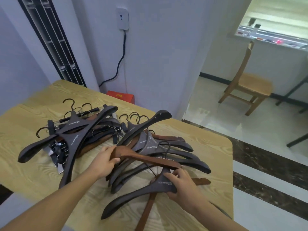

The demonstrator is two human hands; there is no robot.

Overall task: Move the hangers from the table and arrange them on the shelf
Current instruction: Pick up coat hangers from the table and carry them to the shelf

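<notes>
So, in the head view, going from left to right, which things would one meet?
Left pile of dark hangers → left hand gripping a brown hanger → right hand holding a dark hanger → wooden chair on the floor beyond the table.

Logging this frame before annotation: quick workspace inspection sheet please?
Surface: wood-grain table, hangers on it.
Job's things: far dark hanger pile; near pile; shelf not seen.
Clutter: nothing seen on the table.
Grippers: left hand grips a brown hanger; right hand grips a dark hanger.
Cables: black cable hanging from wall box.
Surroundings: wooden chair, red box, window.
</notes>
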